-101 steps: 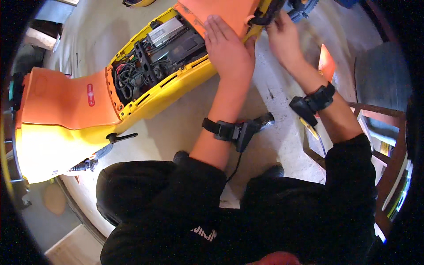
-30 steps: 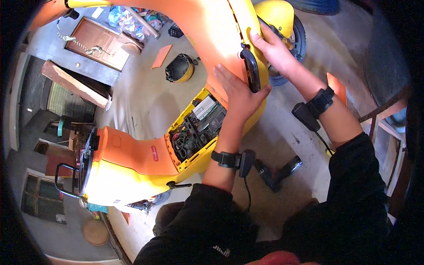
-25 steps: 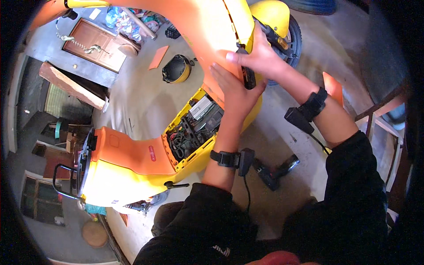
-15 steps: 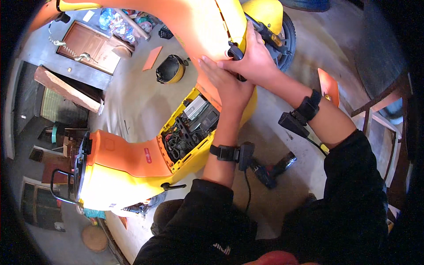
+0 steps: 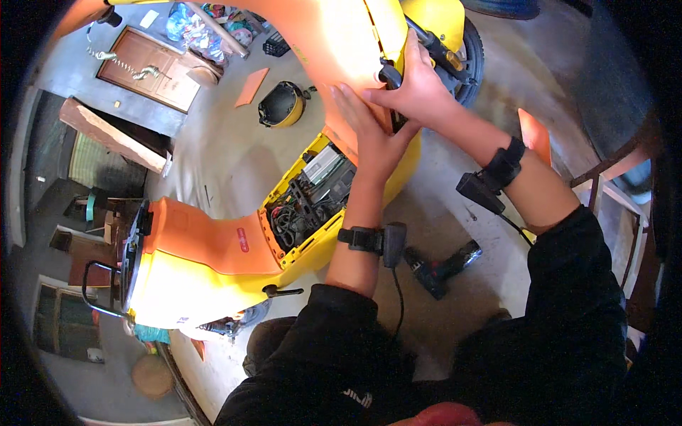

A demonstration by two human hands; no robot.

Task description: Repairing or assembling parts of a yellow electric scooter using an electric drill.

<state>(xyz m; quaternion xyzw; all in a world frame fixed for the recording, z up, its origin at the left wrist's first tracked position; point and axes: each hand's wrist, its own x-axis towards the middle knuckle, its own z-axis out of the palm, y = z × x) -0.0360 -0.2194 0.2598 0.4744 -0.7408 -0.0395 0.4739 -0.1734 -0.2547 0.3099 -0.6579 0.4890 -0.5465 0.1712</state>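
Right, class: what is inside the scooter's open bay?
A silver box, tangled cables and a black bar show in the bay. Its floor, and whatever lies beneath those parts, is covered.

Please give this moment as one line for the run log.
left hand: on orange panel; right hand: at yellow panel; wires: exposed; drill: on floor

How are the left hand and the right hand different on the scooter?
The left hand has its fingers pointing up and leftward on the orange bodywork; the right hand has its fingers pointing mostly upward, by the yellow trim. The left thumb points up and rightward, but the right thumb points left. Both hands are bare, with black wrist straps.
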